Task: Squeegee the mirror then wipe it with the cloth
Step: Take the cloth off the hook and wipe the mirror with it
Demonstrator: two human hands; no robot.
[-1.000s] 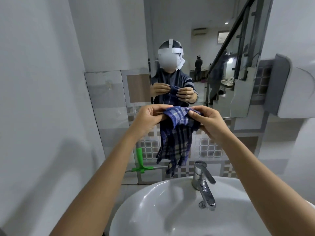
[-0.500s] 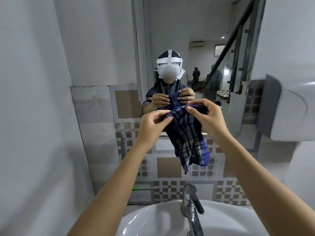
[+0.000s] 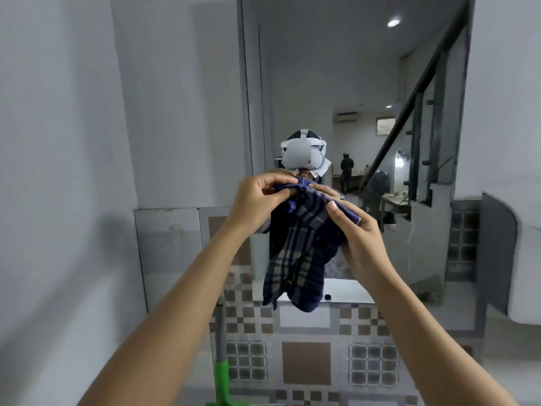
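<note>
Head view. Cloth, dark blue plaid, held at chest height in front of the mirror, bunched at the top and hanging loose below. Left hand pinches its upper edge between thumb and fingers; right hand closes on its right side, thumb on top. Squeegee, green-handled, stands against the tiled wall at lower left, well apart from both hands.
</note>
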